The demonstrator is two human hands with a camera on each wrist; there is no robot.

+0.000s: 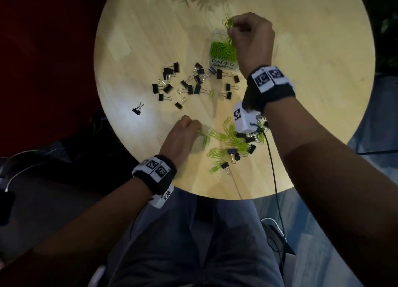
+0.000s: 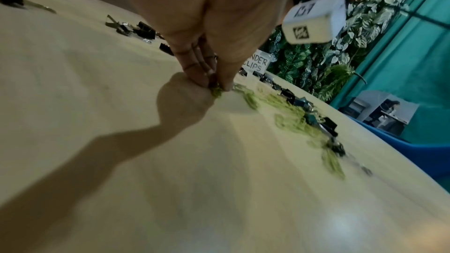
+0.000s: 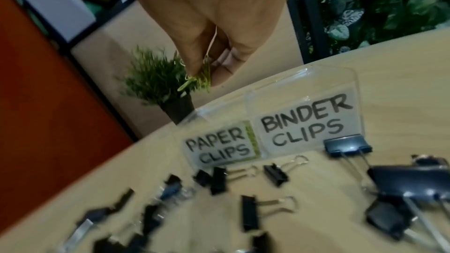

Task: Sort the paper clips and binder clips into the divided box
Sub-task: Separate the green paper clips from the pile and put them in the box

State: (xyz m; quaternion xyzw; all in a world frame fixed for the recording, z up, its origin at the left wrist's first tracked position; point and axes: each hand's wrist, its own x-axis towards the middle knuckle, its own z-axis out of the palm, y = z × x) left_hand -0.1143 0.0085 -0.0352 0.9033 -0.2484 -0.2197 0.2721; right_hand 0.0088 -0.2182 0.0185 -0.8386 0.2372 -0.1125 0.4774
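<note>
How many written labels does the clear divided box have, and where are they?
2. The PAPER CLIPS label is on the front of the box, at the left; the BINDER CLIPS label is beside it, on the right. Other walls might hide more.

The room is dim, with light from overhead falling mostly on the round table [image 1: 133,50] while the floor around it sinks into dark. In the left wrist view the left hand [image 2: 207,32] throws a long shadow and a pale glare patch shines near the lower edge. Both wrist views are soft with motion blur and bend at the edges.
</note>
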